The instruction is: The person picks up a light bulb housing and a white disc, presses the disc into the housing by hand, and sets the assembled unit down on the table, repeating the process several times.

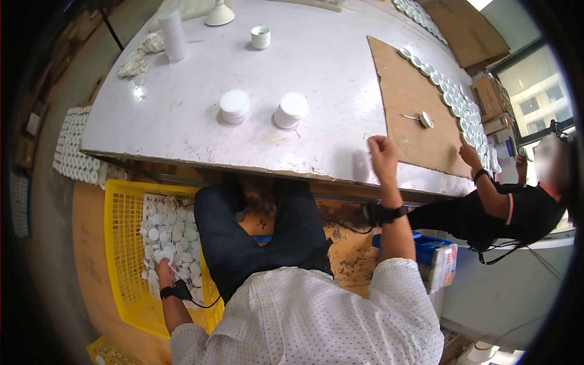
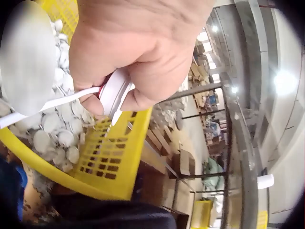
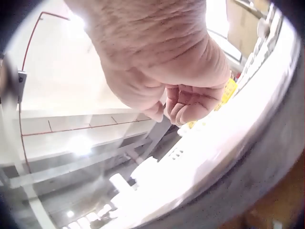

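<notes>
Right up close, my dotted white shirt (image 1: 286, 310) and dark trousers (image 1: 219, 249) filled the foreground, and there, down on my left, was the action: my left grip (image 1: 165, 274) clamped on a white disc (image 2: 113, 93), thumb and fingers pinching it, a touch of red (image 2: 102, 90) showing beside it and a white strip (image 2: 66, 100) running off to one side! That disc sat over the yellow basket (image 1: 123, 234), right by a jumbled heap of white discs (image 1: 176, 228).

Over to the right, my right grip (image 1: 383, 159) hovered above the front edge of the desk (image 1: 328, 67), fingers curled in and drawn together near the thumb. Farther in, two neat stacks, the left stack (image 1: 235, 106) and the right stack (image 1: 292, 111), stood just beside each other. To their right lay a cardboard sheet (image 1: 413, 143), bearing a round piece with a stick (image 1: 426, 119), and rows of white rings (image 1: 471, 112) lined its far side. Another person (image 1: 529, 210) had a hand near those rows! Deeper still: a small white pile (image 1: 260, 38), a crumpled cloth (image 1: 143, 55) by a tall white cylinder (image 1: 173, 36), then a funnel-shaped piece (image 1: 219, 14).
</notes>
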### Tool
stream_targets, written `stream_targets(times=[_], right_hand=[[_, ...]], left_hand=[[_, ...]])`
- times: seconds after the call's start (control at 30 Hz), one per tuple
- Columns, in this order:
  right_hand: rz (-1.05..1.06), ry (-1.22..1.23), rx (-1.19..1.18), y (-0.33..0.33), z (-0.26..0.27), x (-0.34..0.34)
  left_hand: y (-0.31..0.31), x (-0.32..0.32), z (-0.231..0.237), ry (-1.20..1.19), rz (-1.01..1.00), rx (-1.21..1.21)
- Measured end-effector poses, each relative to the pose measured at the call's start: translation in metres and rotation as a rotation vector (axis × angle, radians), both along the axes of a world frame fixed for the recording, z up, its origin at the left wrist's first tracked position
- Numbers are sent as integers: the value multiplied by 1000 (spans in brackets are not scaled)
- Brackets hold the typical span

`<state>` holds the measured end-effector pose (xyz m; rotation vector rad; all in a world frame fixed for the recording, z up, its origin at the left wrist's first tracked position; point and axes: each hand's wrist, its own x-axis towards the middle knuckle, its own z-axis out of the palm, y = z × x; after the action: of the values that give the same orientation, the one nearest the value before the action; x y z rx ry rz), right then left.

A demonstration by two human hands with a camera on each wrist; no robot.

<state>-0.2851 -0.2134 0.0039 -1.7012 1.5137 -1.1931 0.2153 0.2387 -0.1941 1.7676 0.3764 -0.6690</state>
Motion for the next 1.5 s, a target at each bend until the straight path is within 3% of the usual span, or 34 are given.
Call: stream_targets(times=[0.07,0.13,0.2,0.23,0.3,0.33,0.4,0.47,0.53,0.6,0.63,0.67,0.73,0.8,0.87,0.93,1.07,1.17,1.33,1.4,1.5], right_hand=[[-163,288,-130,-34,5,-36],[-227,419,-15,-59,15,-64],[-295,802,-118,-89,3,-93],[-296,795,-119,-94,7,-94],[-191,1055,-155,-106,15,-97],[-188,1046,-160,-113,15,-98],[-146,1193,13,-133,16,-98],[-85,1258,25,-141,20,-94],[41,1512,97,-149,20,-94],[78,1513,7,-150,16,-95],[99,1523,-64,-146,15,-94],[106,1522,-69,-141,13,-93],[115,1399,-145,-124,12,-84],[108,1344,-170,-93,16,-65],[133,1145,-432,-60,13,-52],[160,920,-571,-21,11,-30],[276,649,-572,62,17,15],[426,503,-515,112,31,47],[670,315,-569,162,22,81],[766,256,-585,178,16,87],[898,166,-594,196,1,98]], left_hand=[[24,12,-10,25,-34,81],[47,24,-25,48,-65,162],[64,32,-51,-165,-53,408],[66,35,-51,-170,-136,436],[51,19,-33,-143,-188,466],[36,7,-14,-108,-239,495],[30,0,-23,-146,-265,486],[20,-5,-23,-227,-473,386],[-1,-14,-17,-270,-527,375],[-43,-37,29,-214,-506,303],[-47,-32,18,-274,-573,247],[-51,-28,8,-332,-642,192],[-93,-50,51,-241,-623,73],[-125,-68,75,-317,-725,-38],[-160,-101,119,-240,-778,-195],[-183,-124,134,-199,-909,-314],[-214,-165,157,-21,-1180,-537],[-230,-193,165,171,-1230,-659],[-253,-226,170,390,-1223,-804],[-264,-236,171,548,-987,-722],[-269,-234,152,565,-946,-821]])
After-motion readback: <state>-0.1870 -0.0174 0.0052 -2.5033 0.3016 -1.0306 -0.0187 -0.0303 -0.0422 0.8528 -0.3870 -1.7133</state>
